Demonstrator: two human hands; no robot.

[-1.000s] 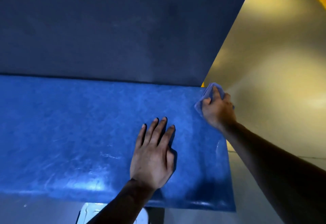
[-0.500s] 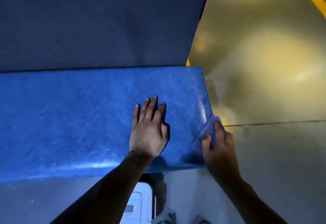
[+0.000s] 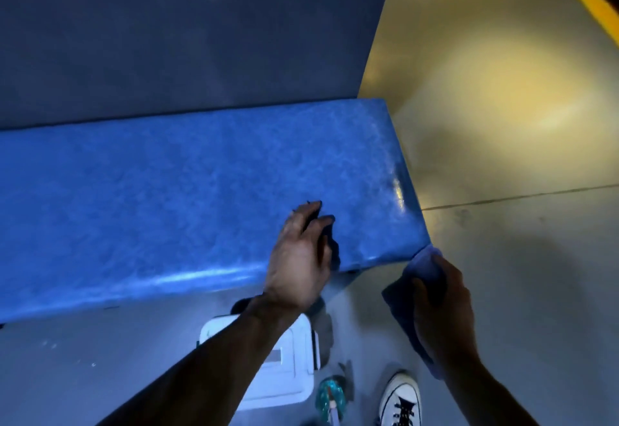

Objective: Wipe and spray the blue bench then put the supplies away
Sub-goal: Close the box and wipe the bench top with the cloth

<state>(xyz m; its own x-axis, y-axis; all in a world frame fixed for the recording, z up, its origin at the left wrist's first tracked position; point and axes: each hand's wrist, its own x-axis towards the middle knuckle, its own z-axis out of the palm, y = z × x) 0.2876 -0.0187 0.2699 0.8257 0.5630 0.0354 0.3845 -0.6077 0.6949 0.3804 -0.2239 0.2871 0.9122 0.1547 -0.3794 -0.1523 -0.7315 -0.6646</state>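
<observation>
no brand, label or writing can be read anywhere; the grey patch on the white lidded container (image 3: pixel 284 368) is too blurred to make out. the floor (image 3: pixel 522 275) is smooth and grey with a thin dark seam running across it, turning glossy yellow-gold further back, with a yellow stripe (image 3: pixel 589 0) in the top right corner. a dark blue-grey wall panel (image 3: pixel 187 33) rises behind the blue bench (image 3: pixel 187 191), whose padded top is mottled bright blue and shiny along its front edge and right end. the left hand (image 3: pixel 299 258) rests on the bench top near its front right corner, fingers relaxed and gripping nothing. the right hand (image 3: pixel 442 311) holds a bluish cloth (image 3: pixel 420 268) just off the bench's front right corner, above the floor. on the floor below stand the container, a teal spray bottle (image 3: pixel 331 395) and a white sneaker (image 3: pixel 402 399).
</observation>
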